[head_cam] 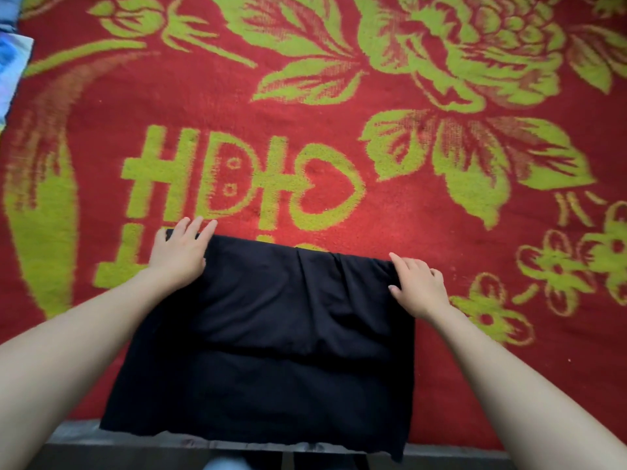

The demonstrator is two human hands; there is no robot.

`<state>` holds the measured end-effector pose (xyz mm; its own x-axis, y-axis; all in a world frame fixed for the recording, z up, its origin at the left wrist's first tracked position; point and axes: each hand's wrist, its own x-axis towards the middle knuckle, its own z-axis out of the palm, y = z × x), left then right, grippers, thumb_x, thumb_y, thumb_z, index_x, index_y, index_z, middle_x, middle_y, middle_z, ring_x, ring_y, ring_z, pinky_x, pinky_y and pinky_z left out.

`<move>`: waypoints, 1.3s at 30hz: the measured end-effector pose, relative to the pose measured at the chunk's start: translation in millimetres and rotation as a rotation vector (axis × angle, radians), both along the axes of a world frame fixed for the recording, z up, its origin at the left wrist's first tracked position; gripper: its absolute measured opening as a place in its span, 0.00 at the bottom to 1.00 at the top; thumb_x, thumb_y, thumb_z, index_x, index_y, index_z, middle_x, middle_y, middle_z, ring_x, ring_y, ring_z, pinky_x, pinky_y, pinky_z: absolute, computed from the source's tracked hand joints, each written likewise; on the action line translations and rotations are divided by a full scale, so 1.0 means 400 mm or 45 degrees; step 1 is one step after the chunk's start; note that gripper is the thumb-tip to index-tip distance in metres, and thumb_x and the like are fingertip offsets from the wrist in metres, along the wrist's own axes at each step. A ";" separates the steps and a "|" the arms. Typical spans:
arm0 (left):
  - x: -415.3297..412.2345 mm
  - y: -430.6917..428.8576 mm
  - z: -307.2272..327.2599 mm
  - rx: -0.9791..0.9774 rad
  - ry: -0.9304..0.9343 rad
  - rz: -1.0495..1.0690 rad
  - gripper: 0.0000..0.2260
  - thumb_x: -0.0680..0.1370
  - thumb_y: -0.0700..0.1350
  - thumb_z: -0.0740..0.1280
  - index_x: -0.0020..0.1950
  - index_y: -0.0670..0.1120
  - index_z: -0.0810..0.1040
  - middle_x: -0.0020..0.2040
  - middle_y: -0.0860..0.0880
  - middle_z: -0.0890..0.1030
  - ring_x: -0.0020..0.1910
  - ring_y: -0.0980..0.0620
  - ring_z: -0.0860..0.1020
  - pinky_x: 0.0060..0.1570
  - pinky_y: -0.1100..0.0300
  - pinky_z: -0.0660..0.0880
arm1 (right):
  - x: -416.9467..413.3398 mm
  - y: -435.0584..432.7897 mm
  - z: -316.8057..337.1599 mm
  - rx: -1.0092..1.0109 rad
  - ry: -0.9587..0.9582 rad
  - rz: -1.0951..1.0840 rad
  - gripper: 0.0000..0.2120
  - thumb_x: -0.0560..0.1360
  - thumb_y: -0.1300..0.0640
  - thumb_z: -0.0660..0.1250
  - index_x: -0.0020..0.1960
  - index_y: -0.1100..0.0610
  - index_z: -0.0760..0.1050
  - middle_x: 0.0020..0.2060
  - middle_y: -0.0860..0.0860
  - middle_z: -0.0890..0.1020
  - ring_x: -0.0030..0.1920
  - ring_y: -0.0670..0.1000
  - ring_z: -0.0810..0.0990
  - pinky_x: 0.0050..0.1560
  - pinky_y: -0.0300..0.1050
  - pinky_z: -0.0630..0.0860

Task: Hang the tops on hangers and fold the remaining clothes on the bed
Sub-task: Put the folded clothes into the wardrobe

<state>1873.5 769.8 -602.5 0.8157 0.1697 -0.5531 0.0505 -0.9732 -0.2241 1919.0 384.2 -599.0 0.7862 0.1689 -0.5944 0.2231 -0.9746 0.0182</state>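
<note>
On bed [441, 215] garment [271, 334]: L hand [179, 256], R hand [420, 286].

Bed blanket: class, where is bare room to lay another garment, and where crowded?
Bare: the blanket beyond the black garment, and right of the right hand. Crowded: near middle, under the garment; left hand and pale blue cloth narrow the left side.
</note>
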 end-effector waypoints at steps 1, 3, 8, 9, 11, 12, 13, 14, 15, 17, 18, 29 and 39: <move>0.010 0.011 -0.005 -0.015 0.020 0.043 0.31 0.79 0.45 0.58 0.77 0.50 0.44 0.77 0.48 0.54 0.76 0.48 0.51 0.69 0.47 0.55 | 0.012 -0.011 -0.009 -0.006 0.032 -0.044 0.27 0.78 0.49 0.59 0.74 0.52 0.56 0.69 0.52 0.67 0.70 0.54 0.63 0.67 0.53 0.61; 0.019 0.027 -0.010 -0.010 0.076 0.095 0.29 0.78 0.41 0.57 0.77 0.49 0.50 0.73 0.48 0.64 0.74 0.49 0.57 0.69 0.46 0.55 | 0.030 -0.027 -0.017 -0.007 0.108 -0.076 0.18 0.78 0.48 0.60 0.66 0.52 0.69 0.62 0.52 0.75 0.65 0.55 0.68 0.62 0.52 0.63; 0.022 0.079 0.004 0.141 0.003 -0.045 0.14 0.76 0.43 0.60 0.58 0.55 0.76 0.57 0.53 0.77 0.61 0.51 0.70 0.64 0.53 0.60 | 0.075 -0.085 0.003 0.337 0.143 -0.247 0.06 0.75 0.53 0.67 0.44 0.56 0.77 0.41 0.54 0.80 0.51 0.56 0.78 0.45 0.45 0.67; 0.024 0.100 0.014 0.130 -0.019 -0.006 0.14 0.75 0.43 0.61 0.58 0.56 0.77 0.56 0.53 0.77 0.60 0.51 0.70 0.62 0.53 0.60 | 0.084 -0.097 0.008 0.413 0.140 -0.303 0.07 0.74 0.56 0.68 0.44 0.59 0.79 0.39 0.53 0.79 0.47 0.55 0.78 0.43 0.45 0.66; 0.027 0.127 0.031 0.090 -0.053 0.004 0.15 0.75 0.42 0.63 0.59 0.56 0.78 0.55 0.51 0.77 0.59 0.49 0.70 0.61 0.53 0.59 | 0.092 -0.103 0.016 0.440 0.117 -0.321 0.08 0.74 0.57 0.69 0.47 0.63 0.80 0.40 0.54 0.79 0.46 0.55 0.77 0.42 0.45 0.65; 0.028 0.130 0.034 0.078 -0.072 -0.024 0.14 0.75 0.42 0.63 0.59 0.55 0.78 0.55 0.50 0.77 0.59 0.49 0.70 0.61 0.52 0.58 | 0.091 -0.100 0.008 0.412 0.093 -0.273 0.09 0.74 0.57 0.68 0.47 0.64 0.79 0.42 0.56 0.79 0.48 0.56 0.76 0.42 0.45 0.65; 0.034 0.134 0.036 0.054 -0.103 -0.050 0.13 0.76 0.42 0.63 0.58 0.54 0.79 0.54 0.50 0.77 0.59 0.48 0.70 0.62 0.52 0.57 | 0.091 -0.091 -0.003 0.387 0.063 -0.222 0.10 0.74 0.56 0.68 0.47 0.64 0.79 0.45 0.58 0.79 0.51 0.58 0.75 0.44 0.46 0.66; 0.040 0.136 0.038 0.004 -0.141 -0.063 0.12 0.76 0.42 0.63 0.56 0.52 0.80 0.54 0.49 0.78 0.59 0.48 0.71 0.63 0.52 0.57 | 0.091 -0.081 -0.006 0.380 0.039 -0.194 0.10 0.75 0.56 0.67 0.48 0.63 0.78 0.47 0.59 0.78 0.53 0.59 0.75 0.46 0.47 0.67; 0.049 0.140 0.042 -0.061 -0.185 -0.066 0.10 0.76 0.41 0.64 0.53 0.50 0.81 0.53 0.49 0.79 0.59 0.47 0.72 0.63 0.52 0.57 | 0.094 -0.073 -0.005 0.402 0.029 -0.194 0.10 0.75 0.56 0.67 0.49 0.64 0.78 0.48 0.59 0.78 0.53 0.59 0.75 0.47 0.47 0.67; 0.061 0.160 0.058 -0.229 -0.265 -0.045 0.07 0.75 0.40 0.66 0.49 0.46 0.83 0.50 0.46 0.83 0.56 0.46 0.76 0.62 0.51 0.60 | 0.111 -0.075 0.009 0.468 0.024 -0.227 0.08 0.75 0.58 0.67 0.49 0.63 0.77 0.46 0.59 0.80 0.50 0.58 0.77 0.46 0.48 0.68; 0.062 0.174 0.075 -0.315 -0.297 -0.031 0.06 0.75 0.39 0.68 0.48 0.44 0.84 0.47 0.44 0.84 0.52 0.44 0.79 0.61 0.50 0.63 | 0.116 -0.082 0.025 0.491 0.017 -0.240 0.06 0.75 0.59 0.67 0.48 0.63 0.77 0.43 0.58 0.81 0.48 0.58 0.78 0.45 0.48 0.68; -0.206 0.268 0.185 -0.841 -0.487 -0.294 0.12 0.73 0.48 0.63 0.43 0.43 0.83 0.38 0.47 0.83 0.35 0.49 0.81 0.32 0.52 0.78 | -0.139 -0.130 0.186 0.769 -0.705 0.290 0.09 0.74 0.55 0.62 0.44 0.59 0.78 0.35 0.54 0.83 0.34 0.56 0.82 0.40 0.46 0.67; -0.537 0.165 0.060 -0.388 -0.260 -0.459 0.07 0.62 0.35 0.61 0.37 0.44 0.72 0.29 0.45 0.71 0.25 0.44 0.73 0.23 0.55 0.66 | -0.534 -0.142 0.034 0.300 -0.268 0.543 0.09 0.63 0.58 0.67 0.38 0.56 0.67 0.53 0.61 0.82 0.59 0.59 0.70 0.53 0.55 0.65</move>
